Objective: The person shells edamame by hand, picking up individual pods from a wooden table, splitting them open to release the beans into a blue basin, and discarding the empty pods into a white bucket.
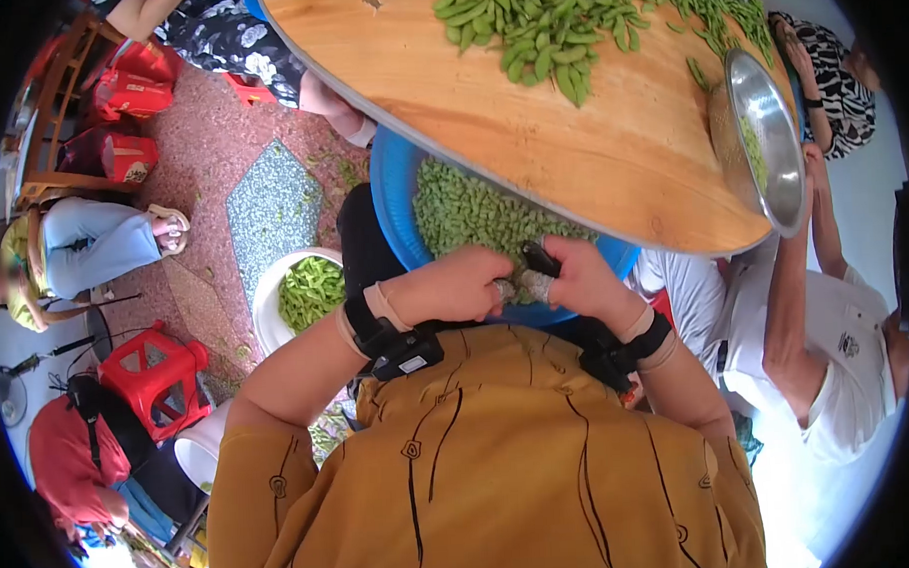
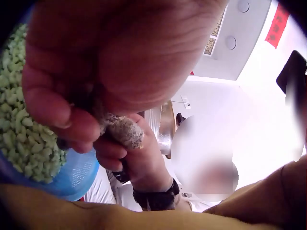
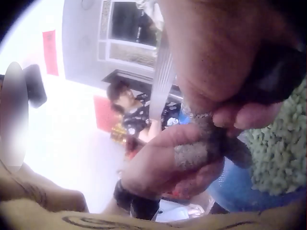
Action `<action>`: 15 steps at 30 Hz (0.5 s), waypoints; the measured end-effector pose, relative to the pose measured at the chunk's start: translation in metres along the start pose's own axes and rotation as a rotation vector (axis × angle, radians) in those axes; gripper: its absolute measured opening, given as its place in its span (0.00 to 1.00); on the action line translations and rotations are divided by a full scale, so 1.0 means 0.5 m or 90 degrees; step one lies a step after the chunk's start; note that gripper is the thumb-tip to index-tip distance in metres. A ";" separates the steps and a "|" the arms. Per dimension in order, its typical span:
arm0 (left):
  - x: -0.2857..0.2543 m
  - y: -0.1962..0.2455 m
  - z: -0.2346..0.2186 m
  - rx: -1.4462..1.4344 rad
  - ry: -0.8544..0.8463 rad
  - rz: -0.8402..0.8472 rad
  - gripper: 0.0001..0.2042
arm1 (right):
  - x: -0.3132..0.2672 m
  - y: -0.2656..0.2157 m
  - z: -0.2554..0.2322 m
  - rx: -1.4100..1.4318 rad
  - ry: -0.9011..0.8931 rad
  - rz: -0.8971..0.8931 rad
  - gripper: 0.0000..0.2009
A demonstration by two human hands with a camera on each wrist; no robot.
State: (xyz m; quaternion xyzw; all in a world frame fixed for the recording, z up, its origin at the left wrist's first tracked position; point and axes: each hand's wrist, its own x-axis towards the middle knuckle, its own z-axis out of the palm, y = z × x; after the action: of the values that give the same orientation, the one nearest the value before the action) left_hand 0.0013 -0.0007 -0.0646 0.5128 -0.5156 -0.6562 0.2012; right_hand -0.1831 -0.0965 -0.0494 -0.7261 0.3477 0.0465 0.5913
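Both hands meet over the near rim of a blue plastic basin (image 1: 396, 201) filled with shelled green beans (image 1: 477, 208). My left hand (image 1: 455, 286) has its fingers curled in, and a grey wrapping (image 3: 190, 156) covers one of its digits. Facing it, my right hand (image 1: 589, 276) grips a small black object (image 1: 540, 258), which also shows dark against the palm in the right wrist view. Its thumb wears a speckled grey wrapping (image 2: 125, 132). The fingertips come together closely, and I cannot tell what the left fingers pinch.
A round wooden table (image 1: 386, 56) overhangs the basin, bearing green soybean pods (image 1: 556, 30) and a tilted metal bowl (image 1: 785, 142) at its edge. On the left stand a white bucket of pods (image 1: 310, 294) and a red stool (image 1: 156, 380). Several people sit around.
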 end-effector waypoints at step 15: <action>-0.024 0.000 0.008 -0.183 0.121 -0.005 0.07 | -0.005 0.004 0.001 0.280 0.010 0.027 0.08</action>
State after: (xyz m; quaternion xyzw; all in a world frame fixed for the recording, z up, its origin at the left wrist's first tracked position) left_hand 0.0023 0.0108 -0.0595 0.5402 -0.3932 -0.6727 0.3180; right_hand -0.1862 -0.0951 -0.0501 -0.5727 0.3695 -0.0236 0.7314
